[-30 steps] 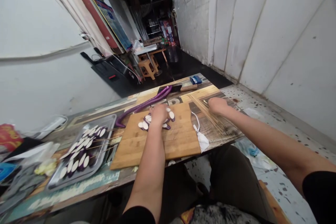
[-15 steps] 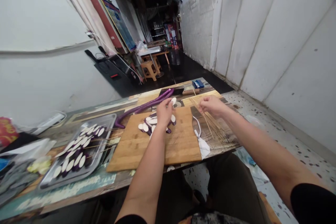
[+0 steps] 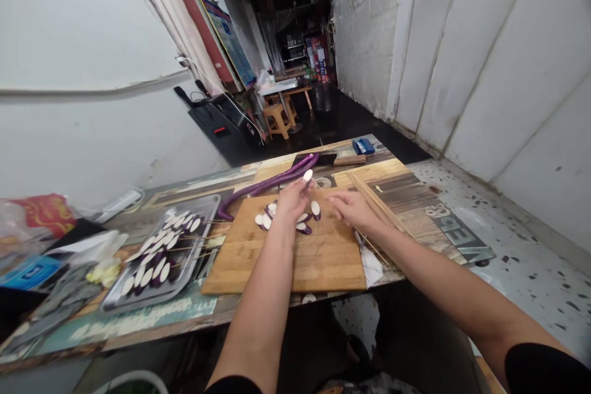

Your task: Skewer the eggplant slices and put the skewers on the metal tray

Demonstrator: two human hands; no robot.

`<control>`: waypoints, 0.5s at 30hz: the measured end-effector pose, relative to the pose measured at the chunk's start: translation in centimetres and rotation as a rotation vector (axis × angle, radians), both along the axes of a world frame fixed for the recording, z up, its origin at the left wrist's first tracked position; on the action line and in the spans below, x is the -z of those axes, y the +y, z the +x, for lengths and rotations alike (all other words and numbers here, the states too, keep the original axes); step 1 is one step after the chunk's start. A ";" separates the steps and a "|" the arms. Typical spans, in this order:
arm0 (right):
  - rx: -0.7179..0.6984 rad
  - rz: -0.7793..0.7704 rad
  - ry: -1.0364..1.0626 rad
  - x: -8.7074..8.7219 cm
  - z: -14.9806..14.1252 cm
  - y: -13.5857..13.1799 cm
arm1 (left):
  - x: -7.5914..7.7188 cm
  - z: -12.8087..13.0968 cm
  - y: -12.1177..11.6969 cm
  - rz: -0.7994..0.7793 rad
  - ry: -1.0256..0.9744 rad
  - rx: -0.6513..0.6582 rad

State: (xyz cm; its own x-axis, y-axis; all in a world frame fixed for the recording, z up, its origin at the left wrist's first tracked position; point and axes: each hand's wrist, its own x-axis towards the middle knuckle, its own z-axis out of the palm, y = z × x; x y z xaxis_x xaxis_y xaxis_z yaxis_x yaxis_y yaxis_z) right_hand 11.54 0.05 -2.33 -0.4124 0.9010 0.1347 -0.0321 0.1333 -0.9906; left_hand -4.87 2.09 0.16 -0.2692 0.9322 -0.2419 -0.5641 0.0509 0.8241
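My left hand [image 3: 295, 199] pinches an eggplant slice [image 3: 308, 176] above the far part of the wooden cutting board [image 3: 281, 258]. More cut eggplant pieces [image 3: 265, 220], white with purple skin, lie on the board under and beside that hand. My right hand [image 3: 351, 208] is closed over the board's right side, fingertips pinched on a thin bamboo skewer [image 3: 320, 188] that points toward the held slice. Most of this skewer is hidden by the hand. A bundle of bamboo skewers [image 3: 376, 200] lies on the table just beyond my right hand.
A metal tray [image 3: 184, 283] with skewered eggplant slices [image 3: 159, 246] stands left of the board. Long whole eggplants [image 3: 268, 183] lie behind it, near a wooden-handled cleaver [image 3: 349, 160] and a blue box [image 3: 363, 146]. A white cloth [image 3: 370, 268] hangs at the board's right corner.
My right hand has moved left from the skewer bundle to over the board, near my left hand. The left hand still holds its eggplant slice, now turned more palm-up. The view has shifted slightly.
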 end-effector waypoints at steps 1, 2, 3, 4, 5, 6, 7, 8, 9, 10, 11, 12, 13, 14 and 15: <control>0.017 0.036 -0.007 0.1 0.0 0.0 | -0.1 -0.1 0.0 -0.027 -0.040 0.020; 0.025 0.074 -0.012 0.3 0.0 0.1 | -0.2 -0.1 0.0 -0.053 -0.077 0.031; 0.027 0.109 -0.018 0.4 -0.1 0.1 | -0.3 -0.2 0.0 -0.074 -0.106 0.034; 0.023 0.138 -0.029 0.5 -0.1 0.1 | -0.4 -0.2 0.0 -0.088 -0.128 0.030; 0.018 0.164 -0.043 0.6 -0.2 0.1 | -0.4 -0.2 0.0 -0.093 -0.144 0.021; 0.014 0.188 -0.056 0.6 -0.2 0.1 | -0.4 -0.3 0.1 -0.089 -0.158 0.010; 0.008 0.210 -0.065 0.6 -0.2 0.1 | -0.4 -0.3 0.2 -0.079 -0.170 0.004; 0.000 0.228 -0.068 0.6 -0.1 0.0 | -0.4 -0.3 0.2 -0.066 -0.179 0.002; -0.007 0.242 -0.066 0.6 -0.1 0.0 | -0.3 -0.4 0.3 -0.054 -0.184 -0.001; -0.013 0.252 -0.060 0.5 0.0 0.0 | -0.3 -0.4 0.3 -0.044 -0.186 -0.002; -0.015 0.260 -0.056 0.5 0.0 -0.1 | -0.2 -0.4 0.3 -0.039 -0.183 -0.001; -0.014 0.266 -0.054 0.5 0.0 -0.1 | -0.2 -0.5 0.3 -0.038 -0.177 0.001; -0.011 0.272 -0.053 0.5 0.0 -0.1 | -0.1 -0.5 0.3 -0.039 -0.169 0.003; -0.010 0.275 -0.052 0.5 0.0 -0.1 | -0.1 -0.5 0.3 -0.042 -0.164 0.004; -0.008 0.277 -0.049 0.5 0.0 -0.1 | -0.1 -0.4 0.3 -0.047 -0.160 0.004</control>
